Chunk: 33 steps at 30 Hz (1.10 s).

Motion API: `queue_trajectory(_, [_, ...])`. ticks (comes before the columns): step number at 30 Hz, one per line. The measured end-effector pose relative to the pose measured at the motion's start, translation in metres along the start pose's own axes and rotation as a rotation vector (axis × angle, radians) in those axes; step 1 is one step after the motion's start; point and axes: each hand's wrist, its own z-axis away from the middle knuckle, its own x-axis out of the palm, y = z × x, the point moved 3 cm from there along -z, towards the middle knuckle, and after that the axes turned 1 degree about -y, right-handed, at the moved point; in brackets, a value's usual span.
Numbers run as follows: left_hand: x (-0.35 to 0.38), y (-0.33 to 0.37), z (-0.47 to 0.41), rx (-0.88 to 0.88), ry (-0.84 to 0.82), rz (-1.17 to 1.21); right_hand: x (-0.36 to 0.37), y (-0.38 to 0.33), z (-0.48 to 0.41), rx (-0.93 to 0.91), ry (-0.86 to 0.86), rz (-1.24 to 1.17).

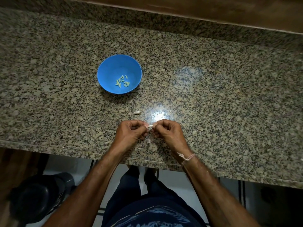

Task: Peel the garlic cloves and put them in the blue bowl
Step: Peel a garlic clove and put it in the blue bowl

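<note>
A blue bowl [105,69] sits on the granite counter, left of centre, with several peeled pale cloves [122,81] lying in its bottom. Near the front edge, my left hand [130,132] and my right hand [167,131] meet fingertip to fingertip. Both pinch one small white garlic clove [150,126] between them, mostly hidden by the fingers. Another unpeeled clove [136,112] lies on the counter just beyond my hands, between them and the bowl.
The speckled granite counter [221,89] runs wide to both sides, with a raised granite ledge and wood behind it. A bright light glare lies just past my hands. Below the counter's front edge stands a dark bin [41,195] at the lower left.
</note>
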Motion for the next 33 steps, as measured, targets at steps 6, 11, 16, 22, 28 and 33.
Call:
queue_trajectory(6, [0.003,-0.005,-0.003,-0.087,-0.02,0.114,0.0,-0.005,0.002,0.118,-0.027,-0.176])
queue_trajectory(11, [0.006,-0.009,-0.004,-0.133,0.003,0.163,0.002,-0.004,0.004,0.017,0.038,-0.062])
queue_trajectory(16, [0.018,-0.013,-0.005,-0.385,-0.079,0.577,0.003,-0.006,0.001,0.091,0.026,-0.199])
queue_trajectory(22, [0.018,-0.011,-0.007,-0.333,-0.061,0.503,0.005,-0.001,0.0,0.114,0.043,-0.205])
queue_trajectory(28, [0.017,-0.014,-0.009,-0.134,0.0,0.149,0.008,-0.001,-0.004,0.159,0.04,-0.229])
queue_trajectory(33, [0.015,-0.006,-0.001,0.091,0.159,-0.229,0.011,0.002,-0.003,0.214,0.04,-0.308])
